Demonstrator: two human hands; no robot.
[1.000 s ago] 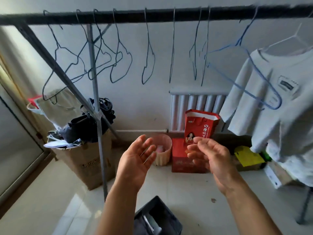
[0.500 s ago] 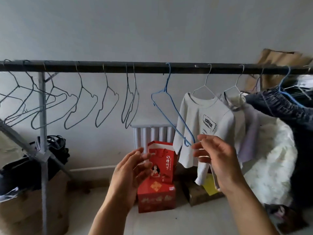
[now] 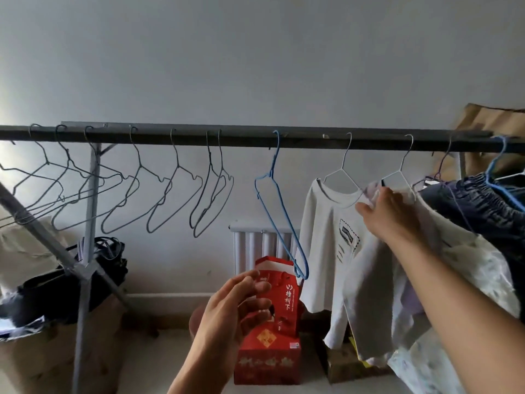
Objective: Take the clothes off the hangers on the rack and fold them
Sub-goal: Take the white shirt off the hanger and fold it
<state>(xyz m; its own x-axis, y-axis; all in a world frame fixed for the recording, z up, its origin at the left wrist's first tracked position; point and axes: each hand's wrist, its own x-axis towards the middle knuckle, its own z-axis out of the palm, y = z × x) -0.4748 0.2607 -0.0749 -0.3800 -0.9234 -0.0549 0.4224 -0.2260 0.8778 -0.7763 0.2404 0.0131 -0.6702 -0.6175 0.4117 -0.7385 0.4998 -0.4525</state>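
Item 1: rack bar point(image 3: 255, 137), level across my view.
Item 2: bare grey wire hangers point(image 3: 177, 163), a row on the bar's left half.
Item 3: blue hanger point(image 3: 274, 163), bare, hanging alone near the middle.
Item 4: white shirt point(image 3: 324, 237) with a printed chest patch, on a white wire hanger just right of the blue one.
Item 5: pale garment point(image 3: 369, 280), on the next white hanger, touching the shirt.
Item 6: my right hand point(image 3: 389, 211), raised, fingers curled over that garment's collar at the hanger.
Item 7: my left hand point(image 3: 230, 305), lower and well apart from the clothes, fingers loosely bent, holding nothing.
Item 8: dark clothes point(image 3: 468, 200), bunched at the far right.
Item 9: red gift bag point(image 3: 284, 282) on a red box point(image 3: 267, 362), on the floor behind my left hand.
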